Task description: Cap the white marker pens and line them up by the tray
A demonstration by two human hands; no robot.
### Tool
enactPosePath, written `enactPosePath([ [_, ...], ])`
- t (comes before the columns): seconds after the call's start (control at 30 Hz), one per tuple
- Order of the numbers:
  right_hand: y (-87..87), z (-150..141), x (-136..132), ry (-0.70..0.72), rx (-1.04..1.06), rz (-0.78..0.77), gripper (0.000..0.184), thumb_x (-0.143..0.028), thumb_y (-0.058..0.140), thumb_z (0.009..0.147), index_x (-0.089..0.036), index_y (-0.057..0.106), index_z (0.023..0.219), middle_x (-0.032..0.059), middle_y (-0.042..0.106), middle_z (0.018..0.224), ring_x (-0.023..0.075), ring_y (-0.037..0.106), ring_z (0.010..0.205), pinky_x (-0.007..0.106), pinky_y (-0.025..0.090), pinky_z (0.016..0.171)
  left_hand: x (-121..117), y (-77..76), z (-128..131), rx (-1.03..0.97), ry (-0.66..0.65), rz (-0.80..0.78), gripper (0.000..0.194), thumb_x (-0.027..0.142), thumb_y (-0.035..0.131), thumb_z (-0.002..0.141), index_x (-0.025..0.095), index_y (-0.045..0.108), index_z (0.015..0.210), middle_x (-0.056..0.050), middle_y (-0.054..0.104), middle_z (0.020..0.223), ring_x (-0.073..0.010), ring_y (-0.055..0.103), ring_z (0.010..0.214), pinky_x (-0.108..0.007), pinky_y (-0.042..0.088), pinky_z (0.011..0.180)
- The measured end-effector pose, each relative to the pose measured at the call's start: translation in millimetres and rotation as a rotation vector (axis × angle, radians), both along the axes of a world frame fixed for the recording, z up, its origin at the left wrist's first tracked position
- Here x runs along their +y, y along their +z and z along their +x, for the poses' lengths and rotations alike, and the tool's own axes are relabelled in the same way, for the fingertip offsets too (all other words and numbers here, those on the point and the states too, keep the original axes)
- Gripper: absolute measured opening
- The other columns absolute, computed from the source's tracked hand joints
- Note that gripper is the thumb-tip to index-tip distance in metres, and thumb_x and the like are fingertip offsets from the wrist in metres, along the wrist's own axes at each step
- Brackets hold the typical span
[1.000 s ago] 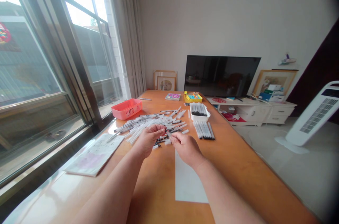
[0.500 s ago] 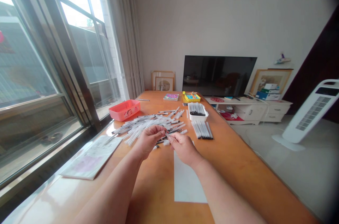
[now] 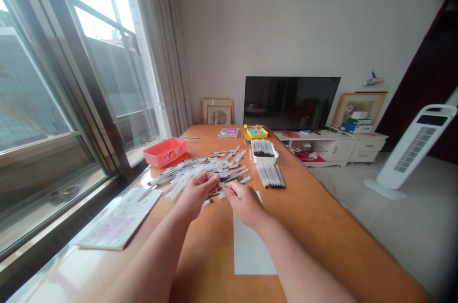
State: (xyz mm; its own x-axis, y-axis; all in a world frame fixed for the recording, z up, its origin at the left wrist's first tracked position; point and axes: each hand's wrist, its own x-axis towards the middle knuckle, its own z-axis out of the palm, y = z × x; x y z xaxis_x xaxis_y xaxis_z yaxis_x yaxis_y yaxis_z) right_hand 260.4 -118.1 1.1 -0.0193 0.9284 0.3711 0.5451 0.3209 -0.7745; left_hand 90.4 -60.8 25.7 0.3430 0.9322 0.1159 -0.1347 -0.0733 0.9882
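Observation:
Over the near edge of a loose heap of clear pens and pen parts, my two hands meet with fingertips almost touching. My left hand pinches a small pen part, mostly hidden by thumb and forefinger. A narrow whitish pen part shows at the fingertips of my right hand, which is closed on it. Under my right wrist lies a white sheet of paper. To the right, clear pens with black ends lie side by side in a row, and a white basket behind holds more.
A red plastic box stands left of the heap, and a booklet lies on the near left. Farther back are a colourful book and a yellow box. The table's right edge drops to the floor.
The camera view has turned slightly right, so things sit farther left. Both hands stay pinched together above the heap; the fingertips have shifted slightly against each other.

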Motion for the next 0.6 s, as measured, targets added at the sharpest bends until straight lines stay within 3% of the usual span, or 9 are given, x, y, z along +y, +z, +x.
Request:
enactPosePath([
  [0.13,-6.8,0.2,6.5,0.057,0.121,-0.065,0.04,-0.051,0.047,0.102,-0.021,0.068,0.086,0.0,0.067,0.071,0.0147,0.058,0.064,0.024,0.04,0.06,0.8,1.6,-2.9,-0.041,-0.114,-0.05,0.034,0.048,0.082,0.076,0.017,0.072,0.086,-0.007,0.071,0.087,-0.0208,0.065,0.084,-0.032,0.049,0.078],
  [0.23,-10.4,0.5,9.4,0.065,0.166,-0.07,0.04,-0.052,0.048,0.101,-0.02,0.068,0.086,0.0003,0.068,0.073,0.0148,0.059,0.065,0.025,0.042,0.062,1.2,-0.2,-3.6,-0.022,-0.091,-0.083,0.04,0.052,0.077,0.081,0.019,0.074,0.103,-0.009,0.073,0.106,-0.0235,0.066,0.095,-0.034,0.049,0.084],
  [0.33,-11.5,0.7,9.2,0.064,0.153,-0.061,0.038,-0.052,0.048,0.101,-0.021,0.07,0.094,0.0004,0.069,0.075,0.0156,0.06,0.066,0.025,0.042,0.062,1.2,-3.5,-1.6,0.064,0.028,-0.06,0.037,0.057,0.072,0.084,0.02,0.071,0.092,-0.005,0.07,0.091,-0.0186,0.062,0.081,-0.03,0.046,0.075],
  [0.43,-12.2,0.7,8.8,0.061,0.141,-0.059,0.037,-0.051,0.049,0.101,-0.022,0.071,0.098,0.0008,0.07,0.077,0.0161,0.061,0.066,0.025,0.043,0.062,1.4,-4.7,0.0,0.086,0.035,-0.005,0.037,0.054,0.075,0.082,0.02,0.063,0.074,-0.001,0.062,0.075,-0.0153,0.055,0.07,-0.028,0.042,0.068],
  [0.5,-12.6,0.7,9.1,0.06,0.146,-0.065,0.037,-0.05,0.049,0.101,-0.022,0.071,0.097,0.0009,0.07,0.077,0.016,0.06,0.066,0.025,0.043,0.062,1.6,-4.1,-0.3,0.045,-0.023,-0.024,0.032,0.05,0.077,0.081,0.02,0.065,0.078,-0.002,0.064,0.079,-0.0168,0.058,0.076,-0.028,0.043,0.071],
  [0.6,-12.3,0.9,9.4,0.054,0.155,-0.077,0.038,-0.051,0.048,0.101,-0.021,0.071,0.095,0.0008,0.07,0.075,0.0156,0.059,0.065,0.025,0.042,0.061,1.5,-3.5,-1.7,-0.016,-0.08,-0.075,0.031,0.047,0.076,0.082,0.02,0.073,0.098,-0.008,0.07,0.104,-0.0227,0.063,0.096,-0.031,0.047,0.08],
])
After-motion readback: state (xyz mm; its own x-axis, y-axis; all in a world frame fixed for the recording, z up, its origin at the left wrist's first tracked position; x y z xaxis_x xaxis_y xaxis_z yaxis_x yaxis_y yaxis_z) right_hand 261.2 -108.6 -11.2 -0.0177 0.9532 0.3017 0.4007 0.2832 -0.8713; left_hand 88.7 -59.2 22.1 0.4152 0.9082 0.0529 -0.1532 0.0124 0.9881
